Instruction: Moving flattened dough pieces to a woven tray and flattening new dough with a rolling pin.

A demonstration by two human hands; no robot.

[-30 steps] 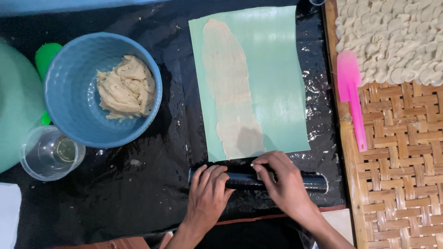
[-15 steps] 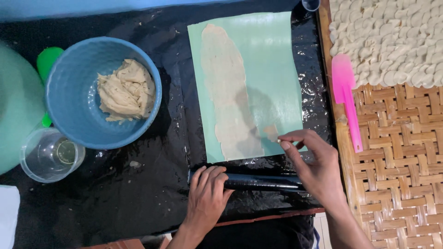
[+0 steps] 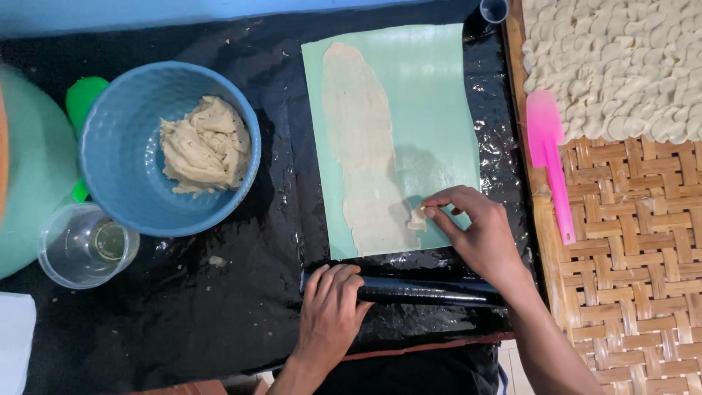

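Head view: the bench (image 3: 219, 322) is covered in wet, glossy black plastic, seen from straight above.
Far left: a pale green lid or basin edge (image 3: 22, 175), with a clear plastic cup (image 3: 88, 245) near it, upright.
Blue bowl (image 3: 168, 146): left of centre, holding a rough lump of dough (image 3: 206, 145).
Left hand (image 3: 329, 314): lies palm down with fingers flat and loosely spread on the left end of the black rolling pin (image 3: 428, 291); it presses rather than grips.
Green mat (image 3: 431, 110): centre, just beyond the pin, carrying a long thin rolled dough sheet (image 3: 362, 146) along its left half.
Right hand (image 3: 479, 234): thumb and forefinger closed in a pinch on a small dough scrap (image 3: 417, 218) at the sheet's near right edge, other fingers curled.
Right: a pink spatula (image 3: 548, 157) lies on a woven tray (image 3: 629, 256); many small shaped dough pieces (image 3: 614, 58) fill its far part.
Risk: the sheet looks thin, so a pull on the pinched scrap could tear it or lift it off the mat.
Risk: the pin rests on slick plastic under one flat hand, so it could roll onto the sheet's near end and crease it.
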